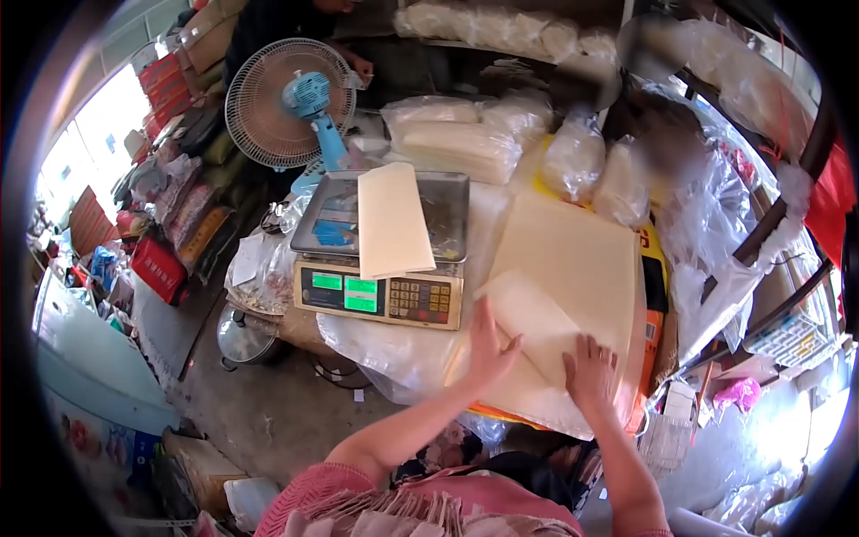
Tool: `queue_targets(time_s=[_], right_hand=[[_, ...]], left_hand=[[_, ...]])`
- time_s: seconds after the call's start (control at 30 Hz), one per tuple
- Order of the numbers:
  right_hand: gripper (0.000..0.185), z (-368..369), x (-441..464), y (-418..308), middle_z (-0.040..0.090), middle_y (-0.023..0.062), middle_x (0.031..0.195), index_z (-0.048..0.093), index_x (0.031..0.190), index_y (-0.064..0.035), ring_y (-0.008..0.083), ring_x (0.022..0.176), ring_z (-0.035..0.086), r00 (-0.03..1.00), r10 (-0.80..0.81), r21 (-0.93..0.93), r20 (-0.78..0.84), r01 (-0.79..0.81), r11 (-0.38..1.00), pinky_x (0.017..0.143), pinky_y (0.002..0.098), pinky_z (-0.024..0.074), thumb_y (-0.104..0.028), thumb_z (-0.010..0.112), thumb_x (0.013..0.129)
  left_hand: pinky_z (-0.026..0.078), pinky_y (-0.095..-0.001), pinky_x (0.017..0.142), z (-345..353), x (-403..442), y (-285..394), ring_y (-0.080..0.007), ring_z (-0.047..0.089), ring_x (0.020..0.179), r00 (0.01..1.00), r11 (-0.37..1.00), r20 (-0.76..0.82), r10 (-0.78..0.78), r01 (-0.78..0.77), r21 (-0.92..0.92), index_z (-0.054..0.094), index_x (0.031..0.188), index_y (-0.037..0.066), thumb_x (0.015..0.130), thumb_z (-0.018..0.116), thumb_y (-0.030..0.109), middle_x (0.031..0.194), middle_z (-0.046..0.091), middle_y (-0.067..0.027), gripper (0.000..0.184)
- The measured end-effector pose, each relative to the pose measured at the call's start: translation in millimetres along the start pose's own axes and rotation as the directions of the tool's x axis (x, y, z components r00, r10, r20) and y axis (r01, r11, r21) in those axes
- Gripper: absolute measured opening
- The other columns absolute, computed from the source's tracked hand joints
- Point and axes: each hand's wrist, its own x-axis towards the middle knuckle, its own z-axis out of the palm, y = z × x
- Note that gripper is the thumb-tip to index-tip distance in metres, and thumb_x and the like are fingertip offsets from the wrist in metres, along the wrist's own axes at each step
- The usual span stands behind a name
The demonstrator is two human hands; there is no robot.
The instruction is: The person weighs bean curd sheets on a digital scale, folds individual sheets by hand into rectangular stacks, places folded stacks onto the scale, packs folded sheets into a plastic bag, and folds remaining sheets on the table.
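Note:
A stack of thin cream-coloured sheets [573, 237] lies on the table in front of me. Across its near part is a folded sheet [534, 318] with a slanting edge. My left hand [492, 351] rests at the left side of this fold, fingers extended and thumb apart. At its right corner my right hand [591, 374] lies with fingers spread on the sheet. Whether either hand pinches an edge is not visible. To the left, a folded cream bundle [394, 219] sits on the metal pan of a digital scale [380, 294] with lit green displays.
A blue fan [309, 98] stands behind the scale, near another person's hand [361, 70]. Plastic-wrapped packs [456, 148] line the table's back. Clear plastic bags [707, 224] hang at right. A lidded metal pot [243, 337] is on the floor at left.

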Motion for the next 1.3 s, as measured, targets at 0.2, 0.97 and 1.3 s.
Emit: queue_targets(time_s=[0.2, 0.97, 1.3], right_hand=[[0.041, -3, -42, -41, 0.056, 0.02, 0.117, 0.051, 0.12, 0.0008, 0.0375, 0.11, 0.049, 0.943, -0.304, 0.448, -0.135, 0.332, 0.83, 0.096, 0.0455, 0.037, -0.015, 0.06, 0.084], [0.01, 35, -20, -73, 0.064, 0.0084, 0.1, 0.062, 0.085, -0.0057, 0.0269, 0.103, 0.058, 0.897, -0.426, 0.521, -0.116, 0.42, 0.743, 0.087, 0.0383, 0.0456, -0.011, 0.066, 0.077], [0.045, 26, -9, -46, 0.054, 0.0091, 0.124, 0.051, 0.126, -0.0096, 0.0262, 0.12, 0.048, 0.807, -0.588, 0.088, 0.051, 0.583, 0.808, 0.099, 0.0437, 0.0376, -0.032, 0.055, 0.087]], left_hand=[[0.03, -0.0269, 0.106, -43, -2, 3, -0.0207, 0.014, 0.141, 0.933, 0.848, 0.24, -0.267, 0.346, -0.402, 0.012, 0.146, 0.002, 0.068, 0.05, -0.012, 0.153, 0.012, -0.0143, 0.088], [0.025, -0.0448, 0.108, -111, -39, -23, -0.037, 0.027, 0.133, 0.947, 0.928, 0.06, 0.315, -0.321, 0.192, 0.035, 0.135, -0.001, 0.083, 0.064, 0.02, 0.14, 0.033, -0.0196, 0.064], [0.043, -0.0402, 0.092, -64, -38, -2, -0.0304, 0.049, 0.109, 0.777, 0.775, 0.517, 0.36, -0.557, 0.298, 0.059, 0.107, 0.006, 0.074, 0.06, 0.008, 0.113, 0.055, -0.0139, 0.033]])
